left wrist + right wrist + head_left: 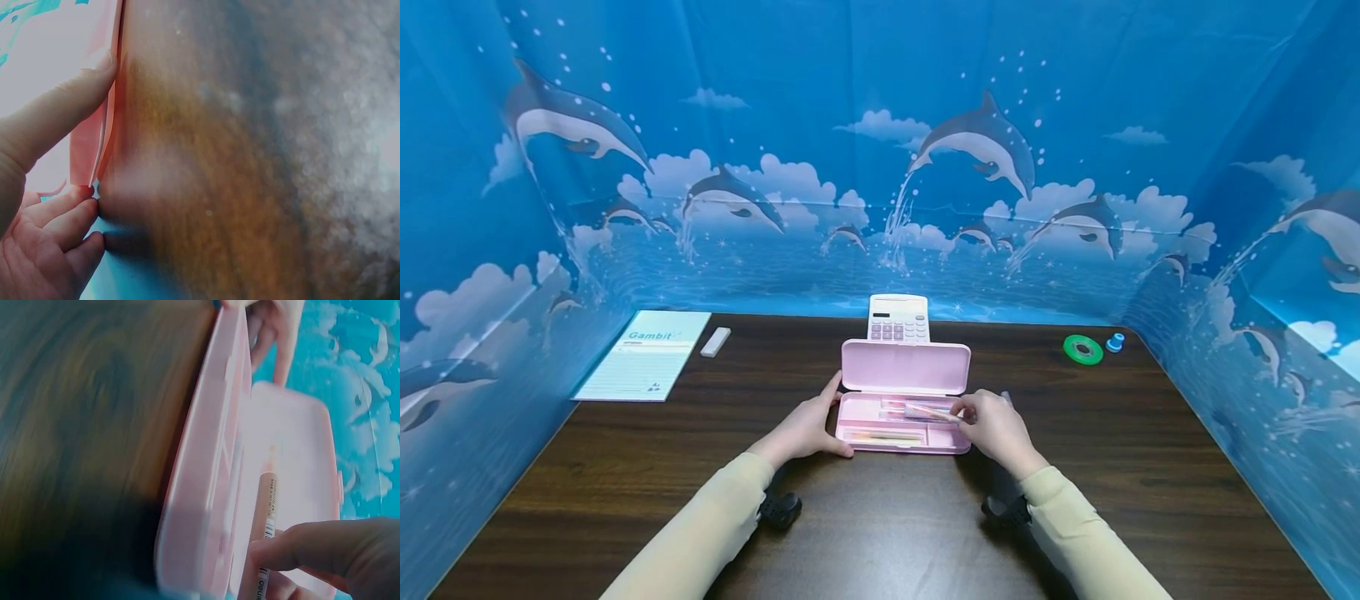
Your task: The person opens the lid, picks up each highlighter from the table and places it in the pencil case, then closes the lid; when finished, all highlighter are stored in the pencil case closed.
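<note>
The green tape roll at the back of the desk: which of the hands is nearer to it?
Right. The right hand holds a pen over the pink case, on the green tape roll's side; the left hand rests at the case's far end.

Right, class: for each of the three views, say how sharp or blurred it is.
Head view: sharp, evenly lit, edges bowed by the wide lens. Left wrist view: table blurred, with pale glare at right. Right wrist view: table smeared by blur; case soft; pen print still readable.
</note>
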Demonstrator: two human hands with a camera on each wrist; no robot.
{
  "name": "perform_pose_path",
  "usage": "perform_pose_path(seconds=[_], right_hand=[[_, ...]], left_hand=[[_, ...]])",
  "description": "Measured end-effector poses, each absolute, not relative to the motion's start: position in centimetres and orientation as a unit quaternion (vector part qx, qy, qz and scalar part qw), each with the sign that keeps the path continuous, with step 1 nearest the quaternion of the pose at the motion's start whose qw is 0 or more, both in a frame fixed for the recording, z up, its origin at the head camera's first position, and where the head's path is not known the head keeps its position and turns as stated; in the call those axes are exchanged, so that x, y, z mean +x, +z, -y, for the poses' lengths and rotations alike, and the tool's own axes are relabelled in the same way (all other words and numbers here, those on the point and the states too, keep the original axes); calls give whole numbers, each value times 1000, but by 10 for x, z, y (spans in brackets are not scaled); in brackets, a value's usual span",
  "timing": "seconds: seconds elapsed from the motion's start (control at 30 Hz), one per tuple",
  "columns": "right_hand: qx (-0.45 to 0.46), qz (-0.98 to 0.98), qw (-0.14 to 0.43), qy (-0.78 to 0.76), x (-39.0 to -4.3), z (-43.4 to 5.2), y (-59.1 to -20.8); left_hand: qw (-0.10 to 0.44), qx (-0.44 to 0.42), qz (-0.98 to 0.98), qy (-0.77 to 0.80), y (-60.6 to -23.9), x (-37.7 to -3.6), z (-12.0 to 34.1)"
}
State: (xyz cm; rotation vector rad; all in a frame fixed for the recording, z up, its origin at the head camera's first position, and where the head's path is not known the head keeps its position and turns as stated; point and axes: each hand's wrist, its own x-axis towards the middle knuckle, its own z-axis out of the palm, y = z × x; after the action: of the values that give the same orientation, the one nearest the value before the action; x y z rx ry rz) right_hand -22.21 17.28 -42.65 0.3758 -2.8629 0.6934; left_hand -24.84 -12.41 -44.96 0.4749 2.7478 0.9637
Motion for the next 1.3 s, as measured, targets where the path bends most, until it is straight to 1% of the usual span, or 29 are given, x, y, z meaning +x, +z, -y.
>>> perform_pose_path(seconds=[0.17,0.4,0.6,0.87,1.17,1.3], right_hand=[[149,956,90,236,-222,-149,-425],[163,956,71,233,-224,-127,-426],[191,954,83,217,-229,-115,-431],[209,945,62,246,-230,-107,-433],[201,945,83,245,-228,-110,-429],[183,948,80,250,-227,-115,-427]], left_hand=[[96,166,-928,321,-450,-251,124],[99,161,-928,321,-451,-251,124],[96,165,-928,320,-450,-250,123],[96,165,-926,324,-450,-249,123],[95,163,-928,321,-451,-249,125],[95,161,-927,326,-450,-249,126]])
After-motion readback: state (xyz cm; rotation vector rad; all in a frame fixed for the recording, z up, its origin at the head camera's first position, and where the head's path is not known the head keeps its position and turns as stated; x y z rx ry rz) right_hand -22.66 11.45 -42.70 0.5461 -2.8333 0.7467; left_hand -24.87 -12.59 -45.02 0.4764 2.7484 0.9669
